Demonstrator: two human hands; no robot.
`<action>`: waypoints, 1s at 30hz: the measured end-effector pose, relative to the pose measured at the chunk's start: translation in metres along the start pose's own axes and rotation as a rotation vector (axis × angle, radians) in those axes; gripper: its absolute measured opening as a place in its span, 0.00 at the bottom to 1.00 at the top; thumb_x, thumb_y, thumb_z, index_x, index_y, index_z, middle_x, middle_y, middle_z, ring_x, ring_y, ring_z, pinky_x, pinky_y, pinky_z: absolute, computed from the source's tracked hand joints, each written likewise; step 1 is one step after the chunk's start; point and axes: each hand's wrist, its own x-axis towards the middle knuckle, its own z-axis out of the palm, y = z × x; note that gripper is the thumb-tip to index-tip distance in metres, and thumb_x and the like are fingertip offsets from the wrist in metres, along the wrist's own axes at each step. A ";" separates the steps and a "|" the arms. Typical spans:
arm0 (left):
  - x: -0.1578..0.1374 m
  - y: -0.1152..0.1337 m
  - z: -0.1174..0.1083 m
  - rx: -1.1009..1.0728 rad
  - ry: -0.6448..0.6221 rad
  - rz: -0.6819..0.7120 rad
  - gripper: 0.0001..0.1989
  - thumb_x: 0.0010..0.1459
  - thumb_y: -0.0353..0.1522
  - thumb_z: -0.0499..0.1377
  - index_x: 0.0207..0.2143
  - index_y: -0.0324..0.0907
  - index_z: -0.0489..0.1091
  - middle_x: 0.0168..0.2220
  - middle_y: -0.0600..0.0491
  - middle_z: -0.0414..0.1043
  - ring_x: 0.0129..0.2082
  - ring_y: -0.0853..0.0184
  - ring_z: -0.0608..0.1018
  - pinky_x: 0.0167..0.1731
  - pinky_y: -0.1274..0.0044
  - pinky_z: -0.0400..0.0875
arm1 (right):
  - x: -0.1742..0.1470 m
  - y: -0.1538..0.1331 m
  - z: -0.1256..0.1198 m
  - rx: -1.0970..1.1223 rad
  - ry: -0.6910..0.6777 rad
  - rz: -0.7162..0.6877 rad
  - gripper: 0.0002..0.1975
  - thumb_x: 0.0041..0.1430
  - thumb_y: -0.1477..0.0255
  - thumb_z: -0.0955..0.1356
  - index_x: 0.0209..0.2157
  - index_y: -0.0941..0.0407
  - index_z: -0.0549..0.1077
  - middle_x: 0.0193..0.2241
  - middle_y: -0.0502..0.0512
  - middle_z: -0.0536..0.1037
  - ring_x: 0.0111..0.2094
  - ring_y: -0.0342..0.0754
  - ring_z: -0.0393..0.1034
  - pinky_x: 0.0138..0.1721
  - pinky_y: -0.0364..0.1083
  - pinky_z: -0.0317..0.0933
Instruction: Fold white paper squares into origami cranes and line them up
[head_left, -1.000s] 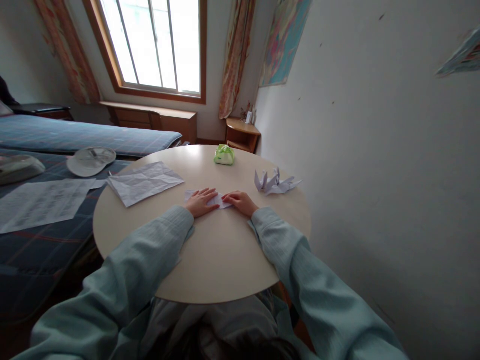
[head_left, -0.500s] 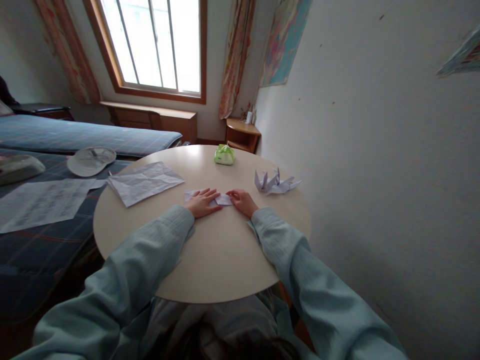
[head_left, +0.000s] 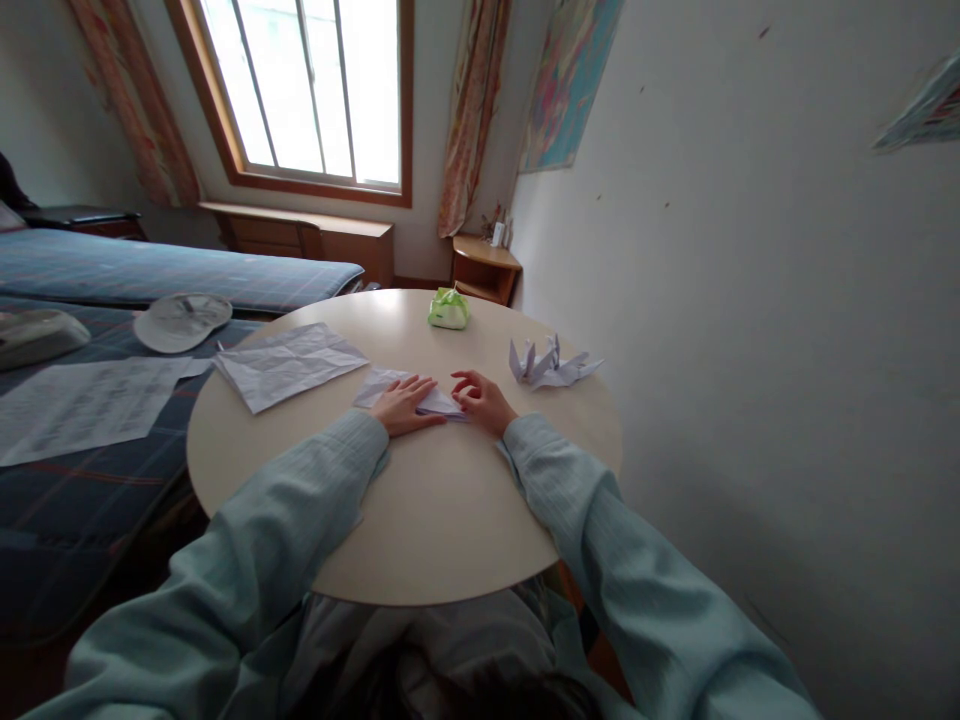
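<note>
Left hand [head_left: 406, 404] spread on folded paper [head_left: 441, 403], now more slanted; right hand [head_left: 484, 402] has parted its fingers.

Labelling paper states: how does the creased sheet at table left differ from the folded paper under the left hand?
Creased sheet lies spread wide; folded paper is smaller and narrower. Left hand covers part of folded paper; creased sheet is untouched. Both whitish, on the table.

Near tabletop [head_left: 442, 520] free, paper cranes [head_left: 555, 374] rightward
</note>
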 end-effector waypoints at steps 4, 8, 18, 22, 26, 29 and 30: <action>0.000 -0.001 0.001 0.002 0.013 0.018 0.39 0.45 0.56 0.43 0.56 0.47 0.49 0.58 0.52 0.49 0.58 0.59 0.50 0.54 0.64 0.44 | -0.001 0.001 0.001 0.144 -0.066 0.023 0.18 0.44 0.70 0.64 0.41 0.55 0.64 0.29 0.49 0.70 0.19 0.35 0.62 0.19 0.36 0.57; 0.000 -0.001 0.001 0.008 0.015 0.018 0.38 0.45 0.56 0.43 0.55 0.47 0.50 0.58 0.51 0.49 0.57 0.58 0.51 0.54 0.64 0.45 | 0.000 0.002 0.000 0.222 -0.053 0.071 0.22 0.42 0.70 0.66 0.42 0.55 0.63 0.31 0.50 0.69 0.19 0.35 0.62 0.18 0.36 0.58; 0.003 -0.001 0.004 0.011 0.051 0.001 0.26 0.56 0.46 0.35 0.52 0.47 0.55 0.57 0.52 0.52 0.57 0.60 0.52 0.52 0.62 0.48 | 0.002 0.002 0.001 0.213 -0.040 0.074 0.21 0.45 0.67 0.65 0.43 0.56 0.62 0.27 0.49 0.70 0.20 0.36 0.62 0.18 0.37 0.57; 0.004 -0.003 0.005 -0.010 0.061 0.005 0.25 0.57 0.45 0.34 0.52 0.48 0.56 0.56 0.53 0.53 0.57 0.61 0.53 0.52 0.63 0.49 | 0.002 -0.001 -0.001 0.222 -0.106 0.058 0.18 0.49 0.61 0.62 0.39 0.57 0.66 0.19 0.47 0.69 0.18 0.37 0.62 0.19 0.37 0.55; 0.003 -0.005 0.005 0.006 0.058 0.024 0.26 0.55 0.47 0.39 0.53 0.47 0.54 0.57 0.51 0.52 0.57 0.59 0.53 0.52 0.63 0.49 | 0.001 -0.002 -0.002 0.242 -0.156 0.056 0.18 0.49 0.58 0.61 0.31 0.59 0.71 0.22 0.50 0.72 0.22 0.39 0.65 0.21 0.37 0.55; 0.003 -0.007 0.005 0.005 0.050 0.035 0.29 0.53 0.47 0.43 0.55 0.44 0.51 0.57 0.49 0.50 0.57 0.59 0.52 0.53 0.64 0.47 | 0.000 -0.001 -0.002 0.286 -0.144 0.064 0.18 0.48 0.58 0.62 0.29 0.60 0.71 0.25 0.52 0.73 0.25 0.40 0.66 0.23 0.38 0.56; 0.003 -0.007 0.005 -0.003 0.043 0.041 0.30 0.53 0.48 0.43 0.55 0.44 0.50 0.57 0.49 0.50 0.57 0.59 0.52 0.53 0.64 0.47 | 0.001 -0.001 -0.003 0.301 -0.135 0.062 0.18 0.48 0.59 0.62 0.29 0.60 0.71 0.25 0.52 0.74 0.26 0.41 0.66 0.25 0.39 0.57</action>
